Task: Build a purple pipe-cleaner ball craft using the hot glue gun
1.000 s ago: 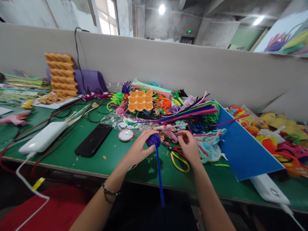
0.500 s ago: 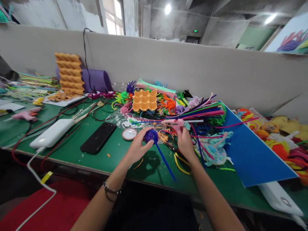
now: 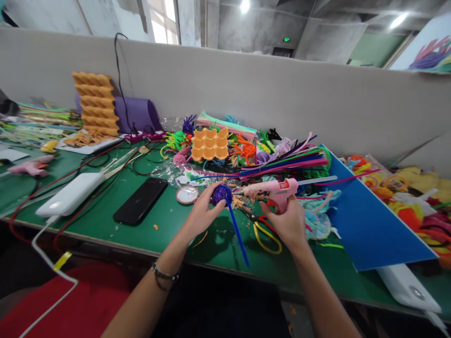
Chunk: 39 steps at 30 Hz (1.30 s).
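Observation:
My left hand (image 3: 202, 214) pinches a purple coiled pipe-cleaner ball (image 3: 221, 194) above the green table (image 3: 148, 232); a blue pipe-cleaner tail (image 3: 237, 232) hangs down from it toward me. My right hand (image 3: 287, 221) grips the handle of a pink glue gun (image 3: 276, 188), lifted off the table. Its nozzle points left at the purple ball and stops just short of it. A clear glue stick pokes out of the gun's back end to the right.
Yellow-handled scissors (image 3: 266, 232) lie under my right hand. A black phone (image 3: 140, 200), a white power bank (image 3: 66, 193), red cables and a small round tin (image 3: 186, 194) lie left. Pipe-cleaner heaps (image 3: 278, 159), an orange tray (image 3: 210, 144) and a blue board (image 3: 366, 216) fill the back and right.
My right hand took hold of the pink glue gun, lifted it from the pile and aimed its nozzle at the purple ball. My left hand kept the ball almost still.

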Each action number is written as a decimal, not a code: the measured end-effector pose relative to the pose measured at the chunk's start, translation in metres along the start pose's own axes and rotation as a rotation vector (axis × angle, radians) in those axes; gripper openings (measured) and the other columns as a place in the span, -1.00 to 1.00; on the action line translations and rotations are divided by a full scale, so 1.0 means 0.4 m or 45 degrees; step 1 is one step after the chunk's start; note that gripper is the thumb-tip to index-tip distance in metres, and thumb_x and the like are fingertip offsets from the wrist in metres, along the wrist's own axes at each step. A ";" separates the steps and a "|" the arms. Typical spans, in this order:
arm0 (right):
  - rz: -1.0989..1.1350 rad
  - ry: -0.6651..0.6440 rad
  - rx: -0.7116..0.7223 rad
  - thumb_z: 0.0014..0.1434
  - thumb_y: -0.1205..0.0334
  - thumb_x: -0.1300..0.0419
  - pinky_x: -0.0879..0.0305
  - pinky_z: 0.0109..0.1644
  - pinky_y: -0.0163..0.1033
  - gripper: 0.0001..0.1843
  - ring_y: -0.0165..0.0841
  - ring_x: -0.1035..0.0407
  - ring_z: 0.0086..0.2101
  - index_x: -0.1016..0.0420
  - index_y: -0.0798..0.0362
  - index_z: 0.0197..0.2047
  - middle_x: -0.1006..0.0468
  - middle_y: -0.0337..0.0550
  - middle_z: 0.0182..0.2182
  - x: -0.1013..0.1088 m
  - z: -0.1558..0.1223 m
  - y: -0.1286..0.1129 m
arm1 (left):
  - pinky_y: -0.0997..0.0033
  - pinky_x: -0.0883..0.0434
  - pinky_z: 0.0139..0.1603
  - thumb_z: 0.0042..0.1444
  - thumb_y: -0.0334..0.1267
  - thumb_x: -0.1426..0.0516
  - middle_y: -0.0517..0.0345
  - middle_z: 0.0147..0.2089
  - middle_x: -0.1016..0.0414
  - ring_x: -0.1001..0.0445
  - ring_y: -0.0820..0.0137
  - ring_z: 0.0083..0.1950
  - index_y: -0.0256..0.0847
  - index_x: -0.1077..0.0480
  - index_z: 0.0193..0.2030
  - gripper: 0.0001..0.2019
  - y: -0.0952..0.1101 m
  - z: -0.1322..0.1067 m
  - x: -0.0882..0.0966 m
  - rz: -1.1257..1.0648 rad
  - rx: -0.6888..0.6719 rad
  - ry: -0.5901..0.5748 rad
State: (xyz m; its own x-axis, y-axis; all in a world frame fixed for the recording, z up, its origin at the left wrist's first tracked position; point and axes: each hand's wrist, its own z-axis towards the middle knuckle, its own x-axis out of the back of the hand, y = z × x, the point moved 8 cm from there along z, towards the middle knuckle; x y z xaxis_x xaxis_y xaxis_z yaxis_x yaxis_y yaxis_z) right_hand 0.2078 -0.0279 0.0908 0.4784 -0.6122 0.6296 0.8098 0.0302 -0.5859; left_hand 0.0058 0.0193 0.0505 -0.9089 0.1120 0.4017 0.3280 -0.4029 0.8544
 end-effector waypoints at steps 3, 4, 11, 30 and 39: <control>-0.048 -0.037 0.056 -0.18 0.03 -0.11 -0.01 -0.60 -0.30 -0.73 -0.42 -0.10 -0.69 -0.25 0.04 -0.44 -0.17 -0.38 -0.73 -0.003 0.001 -0.013 | 0.20 -0.18 0.15 0.02 -0.18 0.03 -0.09 0.14 -0.27 -0.25 0.25 0.15 -0.26 -0.15 0.09 -0.54 0.010 0.000 -0.001 0.007 -0.034 -0.006; -0.068 -0.045 0.070 -0.17 0.05 -0.10 0.00 -0.60 -0.30 -0.75 -0.42 -0.10 -0.69 -0.26 0.04 -0.45 -0.17 -0.37 -0.73 -0.005 0.001 -0.015 | 0.20 -0.18 0.15 0.02 -0.19 0.03 -0.09 0.14 -0.27 -0.24 0.25 0.15 -0.26 -0.16 0.09 -0.54 0.013 0.000 -0.001 0.010 -0.043 -0.006; -0.213 -0.025 0.207 -0.12 0.13 -0.03 -0.06 -0.59 -0.28 -0.86 -0.35 -0.17 -0.66 -0.24 0.01 -0.48 -0.24 -0.29 -0.71 -0.005 0.003 -0.026 | 0.18 -0.19 0.14 0.03 -0.21 0.03 -0.13 0.12 -0.28 -0.25 0.25 0.14 -0.29 -0.16 0.08 -0.55 0.037 -0.004 0.000 0.080 -0.099 -0.018; -0.375 0.133 0.497 0.02 0.27 0.03 -0.28 -0.46 -0.22 -0.81 -0.22 -0.40 -0.45 -0.33 0.09 -0.30 -0.49 -0.03 -0.43 0.010 -0.021 -0.067 | 0.21 -0.23 0.10 0.05 -0.27 0.01 -0.07 0.05 -0.34 -0.31 0.28 0.07 -0.27 -0.18 0.03 -0.63 0.051 -0.008 0.014 0.191 -0.180 0.011; -0.407 0.153 0.575 0.08 0.27 0.05 -0.27 -0.43 -0.21 -0.65 -0.21 -0.38 -0.39 -0.30 0.11 -0.05 -0.48 0.01 -0.35 0.029 -0.045 -0.101 | 0.19 -0.24 0.08 0.06 -0.22 0.02 -0.05 0.03 -0.36 -0.32 0.27 0.06 -0.25 -0.19 0.02 -0.64 0.046 -0.011 0.016 0.192 -0.144 0.000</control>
State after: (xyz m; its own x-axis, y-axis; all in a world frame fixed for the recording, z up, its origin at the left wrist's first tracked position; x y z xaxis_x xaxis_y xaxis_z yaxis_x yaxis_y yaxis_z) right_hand 0.1743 -0.0505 0.1125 0.1646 -0.7315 0.6617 0.9857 0.1473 -0.0824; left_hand 0.0050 0.0086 0.0674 -0.8514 0.0425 0.5227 0.4297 -0.5148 0.7418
